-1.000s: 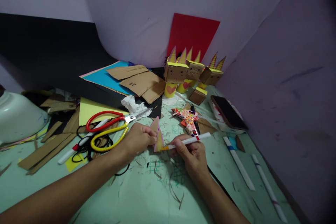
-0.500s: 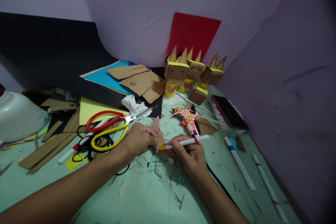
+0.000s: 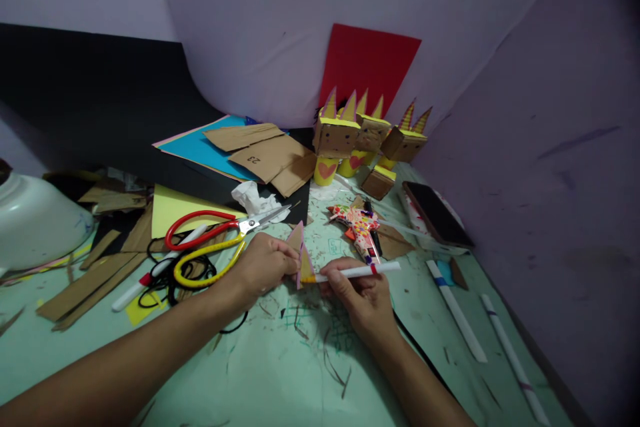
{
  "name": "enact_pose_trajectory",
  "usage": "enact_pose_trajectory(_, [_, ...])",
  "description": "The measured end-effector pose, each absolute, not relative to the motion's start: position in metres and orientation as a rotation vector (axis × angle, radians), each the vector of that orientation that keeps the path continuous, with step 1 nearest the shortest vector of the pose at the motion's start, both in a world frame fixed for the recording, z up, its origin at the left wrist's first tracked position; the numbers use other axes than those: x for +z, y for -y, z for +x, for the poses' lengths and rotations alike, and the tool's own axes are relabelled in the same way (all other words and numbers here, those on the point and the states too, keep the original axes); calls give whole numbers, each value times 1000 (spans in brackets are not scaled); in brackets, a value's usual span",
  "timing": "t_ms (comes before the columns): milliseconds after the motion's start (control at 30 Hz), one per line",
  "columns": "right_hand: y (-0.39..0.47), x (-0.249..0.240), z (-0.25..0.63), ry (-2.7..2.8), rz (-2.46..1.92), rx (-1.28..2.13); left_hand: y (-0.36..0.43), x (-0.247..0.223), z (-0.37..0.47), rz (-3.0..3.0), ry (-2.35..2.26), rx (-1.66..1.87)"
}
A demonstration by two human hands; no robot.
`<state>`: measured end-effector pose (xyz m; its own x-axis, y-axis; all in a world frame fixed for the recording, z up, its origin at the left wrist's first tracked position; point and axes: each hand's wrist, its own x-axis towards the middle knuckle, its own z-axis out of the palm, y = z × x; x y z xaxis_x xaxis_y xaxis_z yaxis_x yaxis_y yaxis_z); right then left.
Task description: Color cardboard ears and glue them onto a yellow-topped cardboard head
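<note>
My left hand (image 3: 267, 267) pinches a pair of pointed cardboard triangles (image 3: 306, 265) with purple edges, holding them just above the table. In my right hand (image 3: 360, 293) is a white marker (image 3: 357, 272) with a red band, gripped like a pen. Its orange-yellow tip end touches the lower part of the nearer triangle, close to the left fingers. Left of my left hand lie scissors (image 3: 250, 223) with one red and one yellow handle. Beyond my right hand rests a glue gun (image 3: 357, 223) with a colourful floral pattern.
Box-headed cardboard figures (image 3: 337, 138) with pointed ears stand at the back. Cardboard pieces (image 3: 273, 157) lie on coloured paper. A phone (image 3: 437, 213) and white markers (image 3: 457, 313) are on the right. Black cord (image 3: 193, 273) coils at left, near a white rounded object (image 3: 40, 223).
The marker has tilted slightly, its tip end a little higher on the triangle. My left hand and the triangles stay almost still.
</note>
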<state>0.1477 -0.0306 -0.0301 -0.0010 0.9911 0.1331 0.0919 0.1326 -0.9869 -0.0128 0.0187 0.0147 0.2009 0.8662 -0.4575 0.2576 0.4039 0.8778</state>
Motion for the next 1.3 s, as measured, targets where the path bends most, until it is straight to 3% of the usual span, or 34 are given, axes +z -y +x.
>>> enact_pose_trajectory(867, [30,-28,149,1327,-1169,1055,-19,13,-12,1095,-1343,586])
enact_pose_trajectory(1067, [27,-29,147,1280,-1209,857,-20,13,-13,1124,-1315,561])
enact_pose_trajectory(1300, [29,-27,148,1288,-1220,870,-18,17,-13,1104,-1321,544])
